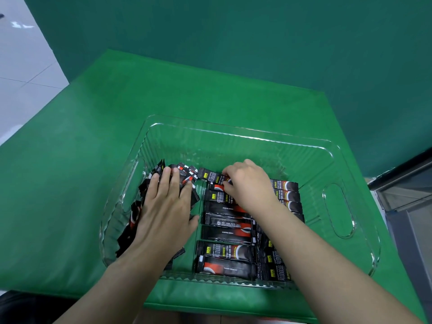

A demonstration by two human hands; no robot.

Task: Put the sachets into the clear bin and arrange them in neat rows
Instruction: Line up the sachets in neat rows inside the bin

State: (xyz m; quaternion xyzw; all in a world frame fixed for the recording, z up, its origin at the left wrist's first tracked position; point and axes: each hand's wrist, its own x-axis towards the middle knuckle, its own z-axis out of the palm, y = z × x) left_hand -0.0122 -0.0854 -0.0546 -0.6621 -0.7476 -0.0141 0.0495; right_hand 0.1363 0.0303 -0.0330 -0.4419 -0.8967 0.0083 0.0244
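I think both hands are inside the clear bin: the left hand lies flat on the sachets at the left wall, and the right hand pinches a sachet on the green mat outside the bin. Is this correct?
Not quite. The head view shows the right hand pinching a sachet inside the clear bin, at the far end of the middle row, not out on the green mat. The rest holds: the left hand lies flat on the left sachets.

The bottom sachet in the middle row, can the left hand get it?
Probably yes. That sachet lies bare on top in the bin, with nothing covering it. The left hand presses flat on the pile just beside it, holding nothing.
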